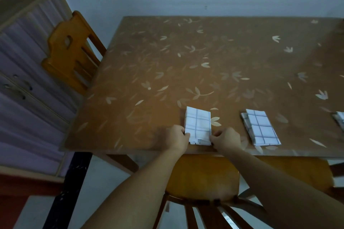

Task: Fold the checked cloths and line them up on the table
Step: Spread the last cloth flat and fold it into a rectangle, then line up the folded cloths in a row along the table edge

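While curled, both hands pinch the folded cloth's near corners.

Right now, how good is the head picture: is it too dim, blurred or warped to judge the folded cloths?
Head view: dim, flat light with a bluish cast; wide-angle bending curves the table edge and window frame; slight softness throughout; the cloth held by the left hand and right hand still shows its check lines; the second cloth is readable; a third cloth is cut off at the right edge.
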`<state>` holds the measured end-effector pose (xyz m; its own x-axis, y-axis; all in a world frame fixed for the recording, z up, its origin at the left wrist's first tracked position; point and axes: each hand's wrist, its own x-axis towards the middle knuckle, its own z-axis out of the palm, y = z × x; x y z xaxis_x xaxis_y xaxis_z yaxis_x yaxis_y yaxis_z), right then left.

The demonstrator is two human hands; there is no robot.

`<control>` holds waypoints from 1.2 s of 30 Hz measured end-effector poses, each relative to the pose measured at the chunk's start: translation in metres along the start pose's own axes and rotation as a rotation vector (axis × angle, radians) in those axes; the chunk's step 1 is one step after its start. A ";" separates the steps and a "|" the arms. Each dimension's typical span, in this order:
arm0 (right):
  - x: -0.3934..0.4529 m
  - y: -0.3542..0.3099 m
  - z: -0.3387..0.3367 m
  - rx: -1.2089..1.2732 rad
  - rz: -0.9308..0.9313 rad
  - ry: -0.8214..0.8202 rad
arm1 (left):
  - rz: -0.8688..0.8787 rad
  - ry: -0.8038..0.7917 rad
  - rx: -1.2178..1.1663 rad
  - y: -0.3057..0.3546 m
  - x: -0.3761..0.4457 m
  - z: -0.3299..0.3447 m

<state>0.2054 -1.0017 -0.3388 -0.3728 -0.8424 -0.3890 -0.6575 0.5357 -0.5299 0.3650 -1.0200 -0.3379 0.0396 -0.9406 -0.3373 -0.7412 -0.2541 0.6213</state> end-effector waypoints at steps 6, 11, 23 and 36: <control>-0.005 0.000 -0.003 -0.067 -0.076 0.021 | 0.036 0.009 0.005 0.001 -0.005 -0.006; -0.030 0.010 -0.049 -0.380 -0.336 0.066 | 0.176 0.091 0.319 0.011 -0.022 -0.032; -0.078 0.095 -0.216 -0.571 -0.397 0.228 | 0.336 0.163 0.424 0.137 -0.129 -0.011; -0.087 0.203 -0.306 -0.536 -0.435 0.192 | 0.235 0.222 0.523 0.207 -0.223 0.059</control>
<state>-0.0965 -0.8377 -0.1821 -0.0797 -0.9950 -0.0607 -0.9856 0.0878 -0.1448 0.1633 -0.8494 -0.1756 -0.0676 -0.9968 -0.0427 -0.9754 0.0571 0.2130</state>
